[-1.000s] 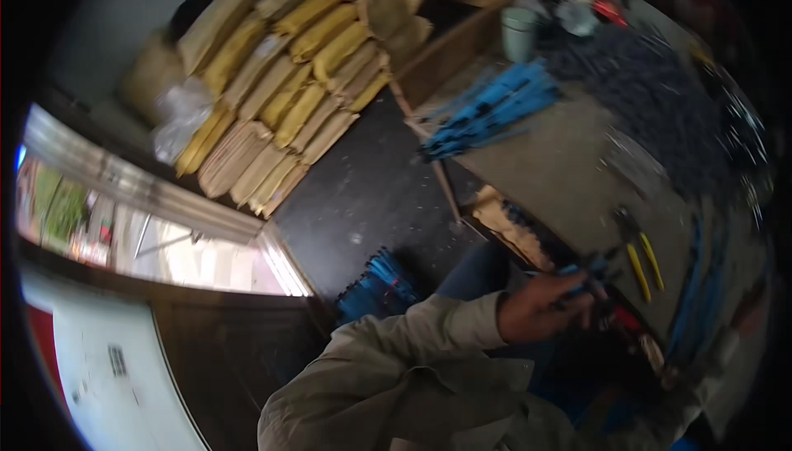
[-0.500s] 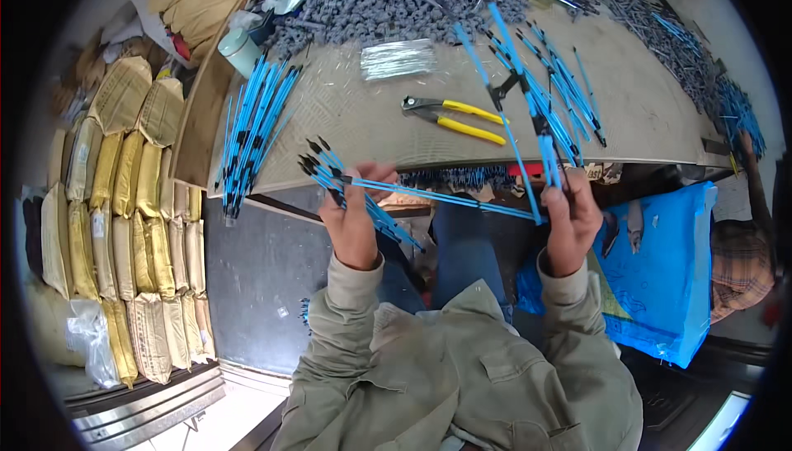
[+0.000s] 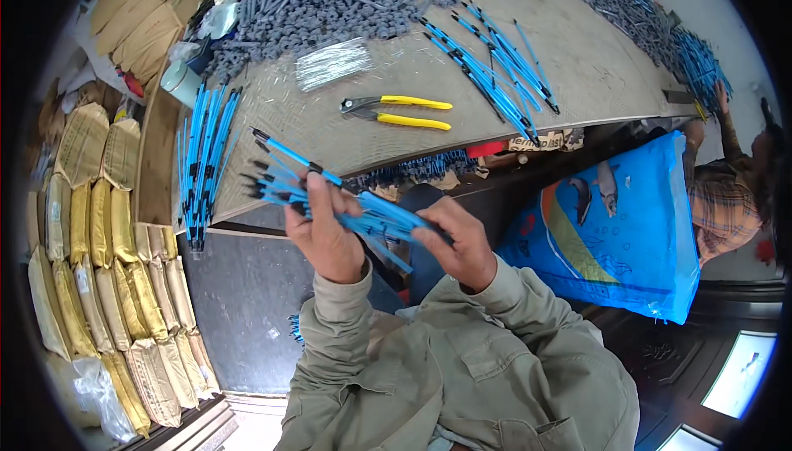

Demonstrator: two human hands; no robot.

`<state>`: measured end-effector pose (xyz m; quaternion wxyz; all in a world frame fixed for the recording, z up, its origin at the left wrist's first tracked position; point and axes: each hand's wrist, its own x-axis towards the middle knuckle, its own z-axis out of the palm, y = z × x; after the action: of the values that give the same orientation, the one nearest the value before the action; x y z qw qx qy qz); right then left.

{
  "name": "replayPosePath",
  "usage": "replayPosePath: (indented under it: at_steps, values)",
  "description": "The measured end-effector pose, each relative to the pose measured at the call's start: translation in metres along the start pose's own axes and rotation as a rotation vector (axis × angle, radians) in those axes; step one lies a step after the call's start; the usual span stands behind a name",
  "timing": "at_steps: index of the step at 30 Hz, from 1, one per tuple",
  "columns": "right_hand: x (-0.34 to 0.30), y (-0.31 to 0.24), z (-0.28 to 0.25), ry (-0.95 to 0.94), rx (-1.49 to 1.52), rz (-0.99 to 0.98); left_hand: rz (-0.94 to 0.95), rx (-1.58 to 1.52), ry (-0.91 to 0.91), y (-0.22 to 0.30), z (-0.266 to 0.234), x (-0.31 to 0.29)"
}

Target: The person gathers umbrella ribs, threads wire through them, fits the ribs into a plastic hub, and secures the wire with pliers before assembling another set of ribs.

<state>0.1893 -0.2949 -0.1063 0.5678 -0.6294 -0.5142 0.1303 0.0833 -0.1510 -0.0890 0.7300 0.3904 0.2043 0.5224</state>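
My left hand [image 3: 328,232] is closed round a bundle of thin blue rods with black tips and fittings [image 3: 375,216], held just past the table's front edge. My right hand [image 3: 462,240] closes on the bundle's right end. One rod with black pieces [image 3: 289,152] lies a little above the others at the left hand. Beyond the hands, yellow-handled pliers [image 3: 412,111] rest on the table. More blue rods lie in a group [image 3: 487,63] at the table's right and in another group [image 3: 206,162] at its left edge.
Grey plastic plugs [image 3: 322,5] are heaped at the back, with thin silvery strips [image 3: 334,63] before them. A light green cup [image 3: 180,82] stands at the left. Stacked packages [image 3: 103,228] fill the far left. A big blue bag [image 3: 610,236] stands right, beside another person [image 3: 726,203].
My right hand has swung left to the bundle, bringing its ends together with the left hand. The rods it held upright now lie along the bundle. The whole view has turned to the right.
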Motion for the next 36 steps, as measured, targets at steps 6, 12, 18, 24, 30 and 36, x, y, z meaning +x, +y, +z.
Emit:
replayPosePath:
  at_steps: [6,12,18,24,30,36]
  values:
    - [0.084,0.067,-0.133,0.077,-0.152,0.213,0.010,0.083,0.040,0.039,0.003,-0.003]
    - [0.190,0.161,-0.217,0.164,-0.939,0.321,-0.130,-0.058,-0.155,0.053,0.015,-0.021]
    - [0.216,0.162,-0.193,-0.001,-1.451,0.533,-0.344,-0.085,-0.185,0.037,0.010,-0.029]
    - [0.218,0.154,-0.185,-0.048,-1.350,0.563,-0.400,0.069,-0.205,0.029,0.007,-0.038]
    - [0.215,0.149,-0.219,0.326,-1.187,0.445,-0.379,0.125,-0.207,0.014,-0.002,-0.045]
    - [0.178,0.096,-0.218,0.649,-0.461,0.026,-0.482,0.083,-0.214,-0.001,0.000,-0.047]
